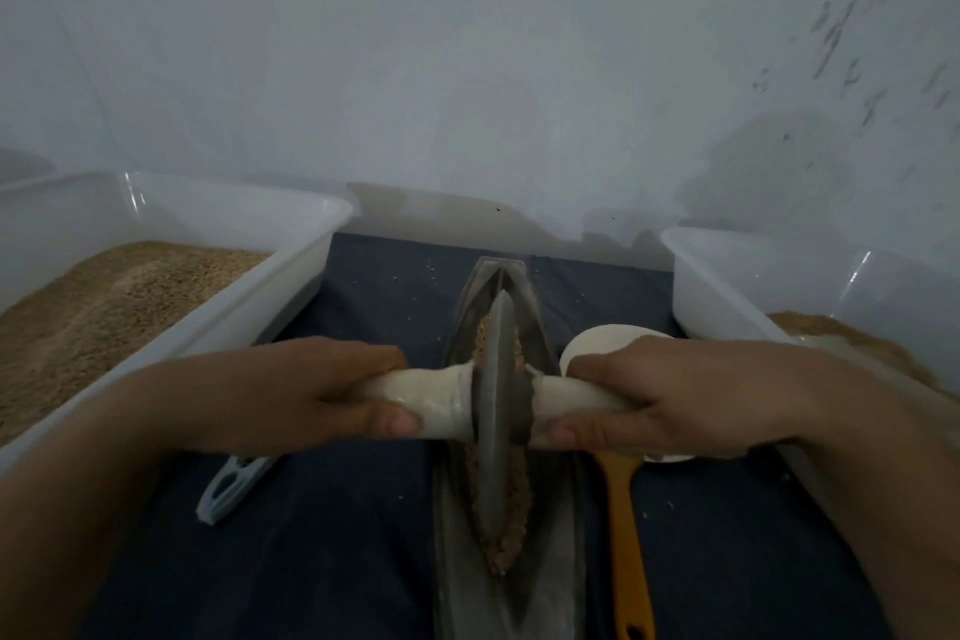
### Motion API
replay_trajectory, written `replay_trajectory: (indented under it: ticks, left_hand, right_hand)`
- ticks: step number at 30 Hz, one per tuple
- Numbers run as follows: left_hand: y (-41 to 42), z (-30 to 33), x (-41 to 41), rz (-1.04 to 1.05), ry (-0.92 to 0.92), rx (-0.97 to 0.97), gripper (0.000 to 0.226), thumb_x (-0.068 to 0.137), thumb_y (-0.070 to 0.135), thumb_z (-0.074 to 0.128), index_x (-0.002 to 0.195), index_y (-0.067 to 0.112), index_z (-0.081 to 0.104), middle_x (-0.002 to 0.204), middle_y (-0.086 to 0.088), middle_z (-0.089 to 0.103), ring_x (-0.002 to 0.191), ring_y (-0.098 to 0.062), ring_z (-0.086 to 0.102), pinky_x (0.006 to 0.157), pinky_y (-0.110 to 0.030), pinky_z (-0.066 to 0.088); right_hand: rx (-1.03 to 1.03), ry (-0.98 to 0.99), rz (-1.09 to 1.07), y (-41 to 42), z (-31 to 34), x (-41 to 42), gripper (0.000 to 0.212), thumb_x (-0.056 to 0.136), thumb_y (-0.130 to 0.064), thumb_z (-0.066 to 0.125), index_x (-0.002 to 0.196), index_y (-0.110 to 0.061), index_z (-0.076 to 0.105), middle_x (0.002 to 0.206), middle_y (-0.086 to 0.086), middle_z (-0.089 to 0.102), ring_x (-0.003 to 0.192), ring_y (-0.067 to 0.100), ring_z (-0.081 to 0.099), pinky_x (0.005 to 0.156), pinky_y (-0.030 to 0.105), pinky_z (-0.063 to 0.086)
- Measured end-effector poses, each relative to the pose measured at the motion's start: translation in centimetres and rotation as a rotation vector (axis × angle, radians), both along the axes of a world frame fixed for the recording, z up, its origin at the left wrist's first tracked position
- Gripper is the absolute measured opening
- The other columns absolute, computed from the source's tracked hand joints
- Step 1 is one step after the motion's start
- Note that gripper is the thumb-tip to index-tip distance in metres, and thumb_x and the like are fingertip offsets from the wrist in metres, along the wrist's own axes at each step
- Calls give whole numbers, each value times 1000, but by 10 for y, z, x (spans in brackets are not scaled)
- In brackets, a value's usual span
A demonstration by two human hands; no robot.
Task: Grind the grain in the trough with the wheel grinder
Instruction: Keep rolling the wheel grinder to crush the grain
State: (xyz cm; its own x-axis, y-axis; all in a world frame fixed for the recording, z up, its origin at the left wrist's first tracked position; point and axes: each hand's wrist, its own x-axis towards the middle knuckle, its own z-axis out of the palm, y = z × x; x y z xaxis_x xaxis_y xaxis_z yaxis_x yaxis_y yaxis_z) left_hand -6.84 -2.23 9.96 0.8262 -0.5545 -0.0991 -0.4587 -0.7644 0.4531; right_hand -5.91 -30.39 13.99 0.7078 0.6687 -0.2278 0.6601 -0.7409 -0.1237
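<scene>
- Wheel [493, 411] of dark metal was seen standing on edge in the long metal trough [550, 535], which lay lengthwise on a dark cloth [337, 535] between two tubs.
- Grain [511, 525] – brown and coarse – was heaped along the trough's groove on both sides of the wheel.
- The pale handle [441, 400] through the wheel's centre was gripped at both ends: the left hand [311, 392] was wrapped around its left part, the right hand [670, 392] around its right part, thumbs toward the wheel.
- A white tub [291, 270] at the left was filled with tan grain; another white tub [727, 296] at the right held a smaller heap.
- An orange-handled scoop [623, 535] lay just right of the trough – its white bowl partly hidden by the right hand.
- A pale clip [228, 483] lay on the cloth near the left tub.
</scene>
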Motion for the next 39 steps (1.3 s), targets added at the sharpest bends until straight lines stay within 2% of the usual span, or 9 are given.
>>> replay_trajectory:
  ticks: [4,8,13,18,21,24,28,33,39]
  left_hand:
    - [-19,-15,14,205,-389,164,64,68,75,13,103,34,48,95,17,54,90,-6,53,79,-28,42]
    - [-41,-32,27,412,-780,316,56,88,58,23,122,23,49,115,2,55,105,-21,51,85,-35,38]
    - [-27,-27,25,260,-720,252,62,79,66,11,116,30,46,107,13,52,97,-8,48,81,-28,35]
    - [-2,-4,5,34,-88,-27,50,71,79,28,94,40,50,81,16,56,73,1,55,64,-15,42]
    - [5,1,2,-42,22,-46,51,71,83,33,94,42,52,80,15,59,71,-3,58,64,-18,45]
    - [-3,-1,5,68,-49,8,58,67,83,27,94,38,52,83,12,59,74,-2,57,67,-19,44]
    - [-27,-20,20,308,-516,204,51,78,67,15,98,32,46,95,14,53,93,-8,53,79,-29,36]
    - [-44,-34,30,400,-877,240,45,88,46,45,114,12,60,104,-9,63,93,-30,57,84,-43,39]
    - [-19,-17,15,186,-508,165,58,76,69,19,111,35,49,100,18,54,91,0,50,80,-24,36]
  right_hand:
    - [20,-35,-169,0,-18,25,44,75,-70,34,89,-29,44,85,-5,53,78,9,53,70,29,44]
    - [30,-444,-237,1,-43,45,36,92,-56,30,106,-25,42,100,-6,49,94,15,49,74,31,34]
    - [-24,-298,-214,4,-36,37,32,93,-55,29,96,-25,36,96,-4,45,84,11,41,72,28,33]
    - [-77,-21,-130,4,-7,1,35,88,-62,33,83,-27,39,78,-7,49,69,5,47,62,20,38]
    - [-102,13,-99,1,1,-10,40,84,-67,32,83,-29,42,78,-4,51,71,6,50,65,20,39]
    - [-83,-38,-121,4,-4,-2,41,85,-66,33,88,-27,45,79,-4,52,70,7,49,62,21,38]
    - [-1,-191,-261,8,-28,31,29,91,-55,35,86,-27,37,87,-9,46,75,7,43,62,26,31]
    - [58,-499,-280,3,-51,48,35,95,-50,32,108,-18,42,106,1,49,89,15,42,71,29,27]
    - [-39,-207,-216,10,-26,19,31,92,-54,37,79,-26,30,85,-5,44,70,7,39,58,24,30]
